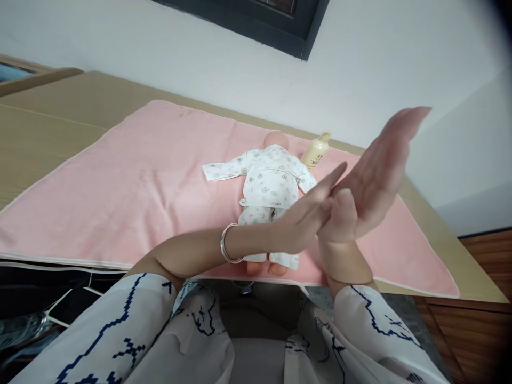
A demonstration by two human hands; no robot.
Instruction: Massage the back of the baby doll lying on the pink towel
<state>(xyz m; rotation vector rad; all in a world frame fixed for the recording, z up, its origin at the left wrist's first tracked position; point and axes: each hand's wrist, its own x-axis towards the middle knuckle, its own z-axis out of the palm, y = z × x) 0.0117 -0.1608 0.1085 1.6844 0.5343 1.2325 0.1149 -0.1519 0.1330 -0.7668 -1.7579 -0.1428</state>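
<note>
My left hand [302, 221], with a silver bangle [230, 244] on its wrist, reaches across to the right. Its fingers are stretched out and press against the base of the palm of my right hand [372, 176]. The right hand is raised and tilted, palm turned inward, fingers extended; nothing is held in it. Behind and below the hands a baby doll [268, 184] in white printed clothes lies with its head toward the wall and its feet toward me. My left forearm covers part of its legs. Beside its head is a pale yellow bottle [316, 151] with dark lettering.
A pink mat [168, 176] with white edging lies under the doll, on a light wooden table [68, 101]. Its near edge hangs at the table's front. A white wall [240, 69] with a dark-framed window [280, 26] rises behind. Wooden drawers [472, 330] stand at the lower right.
</note>
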